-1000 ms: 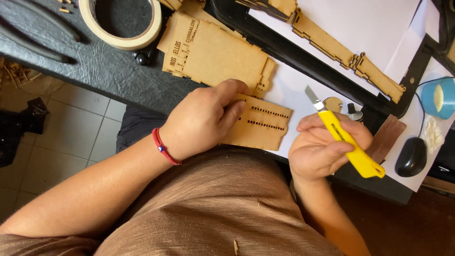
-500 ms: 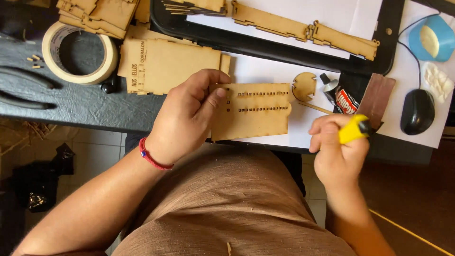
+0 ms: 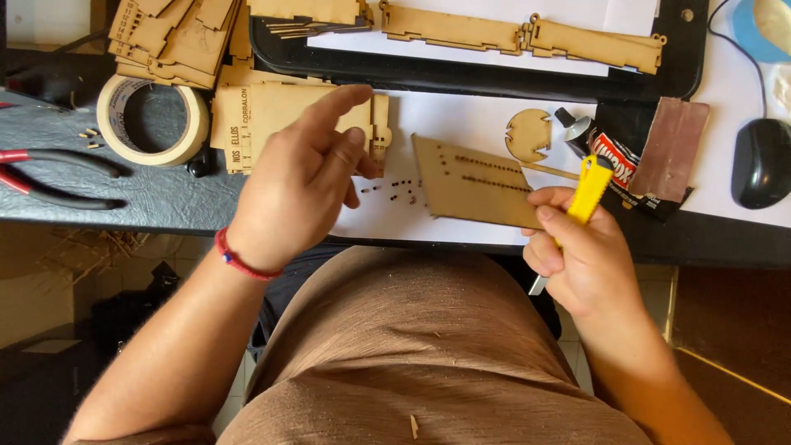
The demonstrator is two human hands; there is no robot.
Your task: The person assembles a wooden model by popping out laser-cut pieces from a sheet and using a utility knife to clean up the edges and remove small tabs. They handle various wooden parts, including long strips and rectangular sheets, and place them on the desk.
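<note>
While the right hand grips the knife, the scene reads so:
panel: thin wooden panel [image 3: 478, 181] with rows of small holes, flat on white paper [image 3: 461, 124] at the desk's near edge, its near right corner touching the right hand
right hand: right hand [image 3: 581, 255] fisted around yellow utility knife [image 3: 587, 198], blade end pointing down out of the fist
left hand: left hand [image 3: 301, 177] raised above the desk left of the panel, fingers loosely spread, holding nothing (forefinger stretched out)
bits: tiny dark bits [image 3: 395, 188] on the paper between left hand and panel
tray: black tray [image 3: 494, 70] holds white sheet and long wooden strips [image 3: 519, 33]
nearby: wooden disc [image 3: 527, 133], glue tube [image 3: 606, 152], brown sandpaper piece [image 3: 669, 148], mouse [image 3: 760, 162] to the right
left side: stacked wooden parts [image 3: 177, 37], masking tape roll [image 3: 152, 119], red-handled pliers [image 3: 49, 177]
</note>
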